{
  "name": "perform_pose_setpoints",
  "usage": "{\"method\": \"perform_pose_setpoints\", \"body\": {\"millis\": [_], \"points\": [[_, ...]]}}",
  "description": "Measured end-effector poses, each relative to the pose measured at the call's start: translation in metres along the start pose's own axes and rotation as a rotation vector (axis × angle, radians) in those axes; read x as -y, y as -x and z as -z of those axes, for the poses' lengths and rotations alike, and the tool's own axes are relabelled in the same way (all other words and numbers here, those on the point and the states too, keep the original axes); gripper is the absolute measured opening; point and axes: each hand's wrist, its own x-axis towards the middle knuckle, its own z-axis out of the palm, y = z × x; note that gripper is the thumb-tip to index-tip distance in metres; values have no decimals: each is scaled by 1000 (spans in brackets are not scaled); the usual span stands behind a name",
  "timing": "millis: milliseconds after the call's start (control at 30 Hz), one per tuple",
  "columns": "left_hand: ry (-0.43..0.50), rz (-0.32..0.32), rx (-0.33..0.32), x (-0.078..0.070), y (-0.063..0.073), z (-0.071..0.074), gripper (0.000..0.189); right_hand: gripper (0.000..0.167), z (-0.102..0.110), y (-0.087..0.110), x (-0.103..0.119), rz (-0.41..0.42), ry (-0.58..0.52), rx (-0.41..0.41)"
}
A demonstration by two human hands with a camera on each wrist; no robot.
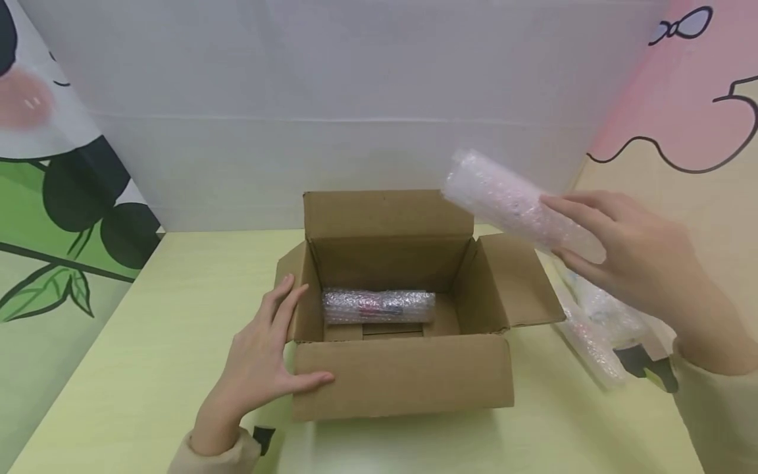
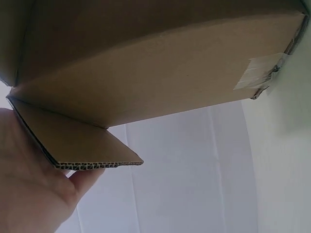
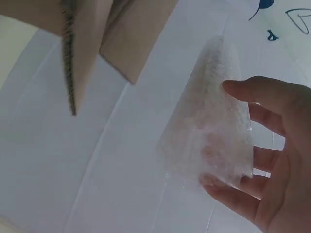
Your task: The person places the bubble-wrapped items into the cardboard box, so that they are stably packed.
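An open cardboard box (image 1: pixel 403 382) stands on the table with its flaps spread. My left hand (image 1: pixel 260 355) holds the box at its left front corner, fingers over the left flap (image 2: pixel 73 136) and thumb on the front flap. Inside the box lies a bubble-wrapped bundle (image 1: pixel 379 307), with red and dark patches showing through the wrap. Up at the right, above the box's right flap (image 1: pixel 521 280), my right hand (image 1: pixel 639 250) grips a second bubble-wrapped bundle (image 1: pixel 503 197), tilted and roughly tube-shaped. In the right wrist view, thumb and fingers hold this bundle (image 3: pixel 209 121) from opposite sides.
More bubble-wrapped items (image 1: pixel 598 322) lie on the table right of the box, partly hidden by my right arm. A pale wall (image 1: pixel 379 79) rises behind the box, with cartoon-printed panels (image 1: pixel 681 85) at both sides. Clear tape (image 2: pixel 262 73) sticks to the box's outside.
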Motion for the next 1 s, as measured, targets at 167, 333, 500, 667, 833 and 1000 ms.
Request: {"method": "perform_pose_setpoints", "body": {"millis": [167, 333, 500, 667, 833, 1000], "points": [[29, 1, -6, 1, 0, -2, 120, 46, -10, -35, 21, 187, -118, 142], [45, -4, -20, 2, 0, -5, 121, 49, -28, -65, 47, 269, -162, 406], [40, -11, -29, 2, 0, -8, 122, 42, -49, -89, 70, 323, -113, 619], [48, -15, -35, 3, 1, -8, 121, 40, -71, -109, 89, 377, -69, 749], [54, -28, -51, 4, 2, -10, 119, 46, -93, -124, 106, 434, -31, 902], [69, -34, -60, 4, 2, -10, 118, 51, -112, -132, 120, 448, -29, 1054]]}}
